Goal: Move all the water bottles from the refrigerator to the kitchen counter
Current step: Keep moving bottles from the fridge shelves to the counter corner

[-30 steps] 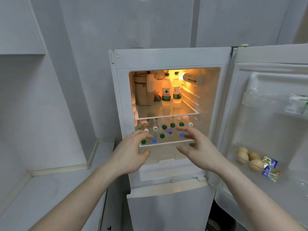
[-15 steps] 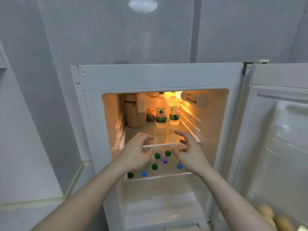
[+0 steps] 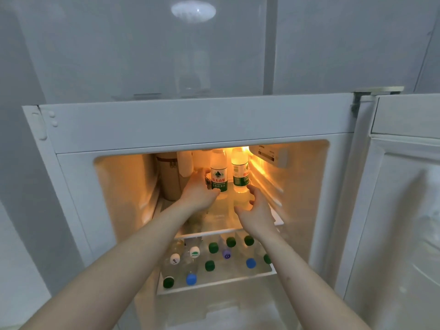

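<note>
Two clear water bottles with green labels stand upright at the back of the lit upper shelf [image 3: 215, 219] of the open refrigerator [image 3: 190, 125]. My left hand [image 3: 197, 191] wraps around the lower part of the left bottle [image 3: 219, 171], thumb across its front. Just below and right of the right bottle [image 3: 239, 169], my right hand [image 3: 256, 210] has its fingers spread and holds nothing. On the shelf below stand several more bottles [image 3: 213, 247], seen from above by their green, blue and white caps.
A beige canister [image 3: 167, 182] and a white container [image 3: 185, 163] stand left of the bottles, close to my left hand. The refrigerator door [image 3: 404, 210] hangs open on the right. The control box [image 3: 271, 154] juts from the upper right wall inside.
The view has moved closer to the refrigerator. Both hands have gone from the front edge of the shelves deep into the upper shelf, and the left hand has closed around the left bottle.
</note>
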Demonstrator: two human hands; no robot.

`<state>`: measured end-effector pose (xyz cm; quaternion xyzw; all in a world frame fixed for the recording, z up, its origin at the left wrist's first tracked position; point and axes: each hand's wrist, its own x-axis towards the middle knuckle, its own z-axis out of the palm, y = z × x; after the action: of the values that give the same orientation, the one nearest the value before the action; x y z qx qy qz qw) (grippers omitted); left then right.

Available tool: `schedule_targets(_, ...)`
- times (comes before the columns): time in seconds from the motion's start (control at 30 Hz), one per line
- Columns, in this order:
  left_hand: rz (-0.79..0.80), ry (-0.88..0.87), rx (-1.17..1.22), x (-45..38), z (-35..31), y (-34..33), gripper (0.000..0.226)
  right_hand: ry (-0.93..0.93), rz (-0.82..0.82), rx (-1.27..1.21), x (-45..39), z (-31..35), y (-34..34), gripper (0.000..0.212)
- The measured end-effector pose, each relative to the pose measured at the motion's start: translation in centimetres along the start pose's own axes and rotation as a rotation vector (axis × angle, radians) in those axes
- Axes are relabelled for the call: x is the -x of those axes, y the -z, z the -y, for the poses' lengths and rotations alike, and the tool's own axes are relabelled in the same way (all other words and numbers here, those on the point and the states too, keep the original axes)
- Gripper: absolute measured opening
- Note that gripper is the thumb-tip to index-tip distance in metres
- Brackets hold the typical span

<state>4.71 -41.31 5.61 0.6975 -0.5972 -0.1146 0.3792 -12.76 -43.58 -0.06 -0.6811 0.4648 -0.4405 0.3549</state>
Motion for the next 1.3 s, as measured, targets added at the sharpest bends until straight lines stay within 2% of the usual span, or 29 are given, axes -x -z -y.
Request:
schedule_targets(0.13, -0.026, 0.092, 0.038, -4.5, 0.4, -1.1, 0.077, -0.021, -0.012, -0.018, -1.7, 0.5, -0.4, 0.072)
schedule_targets(0.3, -0.067, 0.106, 0.033, -9.0, 0.8, -3.1, 0.084, -0.008, -0.066, -0.003, -4.3, 1.6, -0.3, 0.051)
schedule_targets(0.5, -0.107, 0.167, 0.053, -11.6, -0.2, -3.9, 0.069, -0.053, -0.09, 0.033, -10.2, -0.1, -2.0, 0.077)
schedule_targets(0.67, -0.095, 0.153, -0.077, -12.9, 0.1, -4.2, 0.053, -0.104, -0.081, 0.053, -15.0, -1.6, -3.5, 0.077)
schedule_targets(0.8, -0.113, 0.162, -0.212, -13.1, 0.1, -4.3, 0.05, -0.116, -0.05, 0.078, -18.6, -3.0, -4.3, 0.089)
schedule_targets(1.0, -0.102, 0.143, -0.278, -13.2, 0.7, -4.1, 0.051, -0.149, -0.035, 0.125, -19.9, -3.3, -5.1, 0.084)
schedule_targets(1.17, -0.092, 0.151, -0.216, -12.8, 0.9, -4.0, 0.051, -0.126, -0.072, 0.153, -19.2, -3.8, -5.5, 0.068)
schedule_targets(1.3, -0.132, 0.113, -0.154, -11.7, 0.3, -3.9, 0.06, -0.093, -0.05, 0.093, -18.3, -3.8, -5.7, 0.067)
